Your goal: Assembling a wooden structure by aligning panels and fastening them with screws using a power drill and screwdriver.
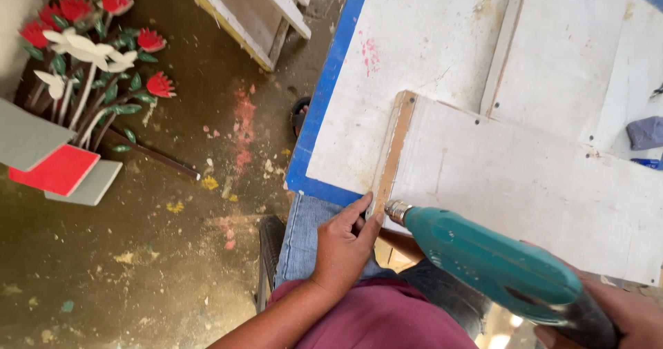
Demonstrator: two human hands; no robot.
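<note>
Drill (483, 259) tip sits at the strip's (395, 152) near end, right hand (621, 318) clenched round its grip. Left hand (343, 242), fingers loosely curled, steadies the strip's corner. Driving seems underway; a straight, steady push is needed.

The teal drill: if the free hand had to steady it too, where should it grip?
On the teal drill, wrap the broad mid-body from above. The right hand already holds the rear, and the chuck end is against the wooden strip beside the left hand.

The board (525, 176) lay on the worktable (324, 107). A wooden strip (395, 149) ran along the board's left edge. The left hand (343, 242) pressed the board's near left corner; the drill (497, 263), held in the right hand (625, 314), met that corner from the right.
</note>
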